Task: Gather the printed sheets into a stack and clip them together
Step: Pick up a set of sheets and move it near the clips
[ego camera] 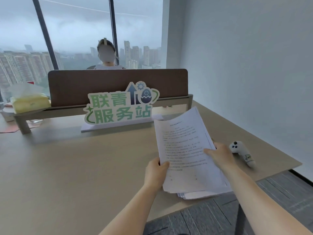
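Note:
A stack of white printed sheets (183,146) is held tilted above the right part of the beige desk (67,158), its top page covered in small black text. My left hand (155,175) grips the stack's lower left edge, thumb on the front. My right hand (220,154) holds the right edge, thumb across the page. The sheets' bottom edges are uneven and fan out near the desk's front edge. No clip shows in view.
A white plush toy (242,152) lies on the desk right of the sheets. A green-lettered cutout sign (118,106) stands at the back before a brown divider (116,82). A tissue pack (30,100) sits far left. Another person sits behind the divider.

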`<state>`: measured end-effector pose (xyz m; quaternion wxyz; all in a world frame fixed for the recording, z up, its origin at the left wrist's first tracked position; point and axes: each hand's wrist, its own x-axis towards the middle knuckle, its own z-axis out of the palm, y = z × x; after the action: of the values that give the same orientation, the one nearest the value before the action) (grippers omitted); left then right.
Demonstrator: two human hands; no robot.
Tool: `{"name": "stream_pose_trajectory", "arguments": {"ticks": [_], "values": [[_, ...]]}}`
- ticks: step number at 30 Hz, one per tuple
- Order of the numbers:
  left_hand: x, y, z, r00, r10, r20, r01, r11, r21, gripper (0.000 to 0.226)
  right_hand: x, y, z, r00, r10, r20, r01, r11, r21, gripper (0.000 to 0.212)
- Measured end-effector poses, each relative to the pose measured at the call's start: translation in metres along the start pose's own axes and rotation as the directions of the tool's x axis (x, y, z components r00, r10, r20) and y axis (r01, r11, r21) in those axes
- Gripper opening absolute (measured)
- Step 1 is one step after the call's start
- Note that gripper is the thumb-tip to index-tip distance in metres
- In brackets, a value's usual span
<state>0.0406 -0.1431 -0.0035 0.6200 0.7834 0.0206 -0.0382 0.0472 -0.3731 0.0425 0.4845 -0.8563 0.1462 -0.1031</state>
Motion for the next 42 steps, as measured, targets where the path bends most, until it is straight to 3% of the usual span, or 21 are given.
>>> {"name": "stream_pose_trajectory", "arguments": {"ticks": [7,11,16,22,26,27,29,31,34,42], "values": [[0.003,-0.001,0.026,0.999,-0.035,0.017,0.033,0.993,0.113,0.011,0.009,0.023,-0.016,0.999,0.045,-0.018,-0.047,0.991,-0.125,0.007],[0.008,-0.006,0.034,0.999,-0.032,-0.020,0.036,0.967,0.253,0.031,0.012,0.034,-0.019,0.994,0.103,-0.029,-0.107,0.961,-0.256,0.015],[0.004,-0.002,0.037,0.997,0.000,-0.077,0.033,0.903,0.429,0.024,0.016,0.045,-0.018,0.986,0.167,-0.019,-0.164,0.929,-0.333,0.026],[0.006,-0.001,0.040,0.998,-0.027,-0.049,0.044,0.918,0.395,0.014,0.019,0.046,-0.019,0.973,0.230,-0.019,-0.222,0.911,-0.349,0.021],[0.009,0.002,0.041,0.996,-0.058,-0.061,0.076,0.925,0.371,0.055,0.020,0.043,-0.021,0.977,0.212,-0.005,-0.203,0.924,-0.324,0.012],[0.009,0.004,0.041,0.995,-0.067,-0.069,0.087,0.928,0.362,0.059,0.022,0.044,-0.022,0.980,0.198,-0.012,-0.192,0.932,-0.308,0.008],[0.010,0.005,0.040,0.993,-0.084,-0.087,0.109,0.930,0.351,0.062,0.026,0.044,-0.023,0.977,0.211,-0.023,-0.210,0.943,-0.259,0.022],[0.011,0.003,0.039,0.991,-0.086,-0.099,0.115,0.932,0.344,0.061,0.031,0.042,-0.022,0.967,0.254,-0.015,-0.249,0.934,-0.258,0.006],[0.011,0.003,0.036,0.990,-0.081,-0.119,0.118,0.930,0.349,0.060,0.036,0.038,-0.021,0.921,0.390,0.002,-0.386,0.911,-0.148,0.051],[0.014,-0.002,0.024,0.985,-0.077,-0.157,0.127,0.932,0.339,0.058,0.034,0.034,-0.011,0.877,0.464,0.126,-0.462,0.886,-0.051,0.072]]}}
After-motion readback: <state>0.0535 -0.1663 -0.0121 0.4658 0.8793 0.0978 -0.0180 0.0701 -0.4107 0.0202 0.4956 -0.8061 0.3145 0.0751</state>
